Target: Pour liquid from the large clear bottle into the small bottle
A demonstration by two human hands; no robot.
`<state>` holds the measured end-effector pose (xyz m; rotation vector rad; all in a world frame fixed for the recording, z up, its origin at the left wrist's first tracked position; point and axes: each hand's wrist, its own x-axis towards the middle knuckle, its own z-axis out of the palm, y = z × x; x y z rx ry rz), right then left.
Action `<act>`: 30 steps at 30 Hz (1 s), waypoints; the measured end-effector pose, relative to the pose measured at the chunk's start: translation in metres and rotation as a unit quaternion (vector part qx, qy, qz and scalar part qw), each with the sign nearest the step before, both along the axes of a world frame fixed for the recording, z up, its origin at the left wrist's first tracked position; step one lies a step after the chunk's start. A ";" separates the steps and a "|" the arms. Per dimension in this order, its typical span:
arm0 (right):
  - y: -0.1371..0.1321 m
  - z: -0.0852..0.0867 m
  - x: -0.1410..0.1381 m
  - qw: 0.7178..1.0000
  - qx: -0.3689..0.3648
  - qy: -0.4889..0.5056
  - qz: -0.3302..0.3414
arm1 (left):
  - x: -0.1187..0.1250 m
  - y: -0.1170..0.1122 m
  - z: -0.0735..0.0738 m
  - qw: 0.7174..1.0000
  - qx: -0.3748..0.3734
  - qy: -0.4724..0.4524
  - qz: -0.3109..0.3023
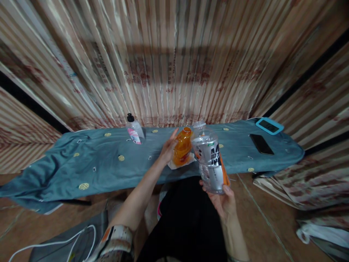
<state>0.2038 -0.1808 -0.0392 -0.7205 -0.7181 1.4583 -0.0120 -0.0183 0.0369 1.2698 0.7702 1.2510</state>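
Observation:
My left hand (169, 147) is at the left side of a translucent orange plastic bottle (182, 147), with its fingers round it and one finger pointing up. The orange bottle's open mouth faces up, and something white (174, 166), like paper or cloth, lies at its base. In my right hand (222, 200) is a large clear plastic bottle (211, 160) with a silver, black and orange label. The fingers grip it near its bottom, and the bottle leans slightly with its neck away from me. The two bottles are close side by side.
A small clear bottle (134, 131) with a black cap and pink label stands on the blue-green cloth-covered board (109, 167). At the right lie a dark phone (261, 144) and a blue-framed device (269, 126). Striped curtains (174, 72) hang behind. A white cable (54, 243) lies at lower left.

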 end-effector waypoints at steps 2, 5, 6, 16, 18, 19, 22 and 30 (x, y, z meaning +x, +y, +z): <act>0.002 0.000 -0.003 1.000 0.003 0.010 0.009 | 0.001 -0.001 -0.001 1.000 -0.004 -0.003 -0.003; 0.003 -0.002 -0.006 1.000 0.007 0.020 0.016 | 0.002 -0.001 -0.005 1.000 0.006 -0.003 -0.003; 0.004 -0.002 -0.007 1.000 0.009 0.023 0.018 | 0.002 -0.001 -0.006 1.000 0.011 -0.003 0.000; 0.009 0.003 -0.019 0.998 0.026 0.043 0.032 | -0.004 -0.011 -0.009 0.996 0.057 0.038 0.059; 0.009 0.008 -0.021 0.998 0.023 0.043 0.035 | -0.008 -0.022 -0.005 0.994 0.056 0.045 0.084; 0.009 0.011 -0.022 0.998 0.020 0.043 0.037 | -0.011 -0.029 -0.002 0.993 0.058 0.046 0.096; 0.009 0.020 -0.028 0.998 0.008 0.038 0.047 | -0.017 -0.058 0.004 0.990 0.072 0.028 0.121; 0.021 0.011 -0.063 0.994 0.015 0.015 0.110 | -0.009 -0.115 0.007 0.994 -0.036 -0.068 0.076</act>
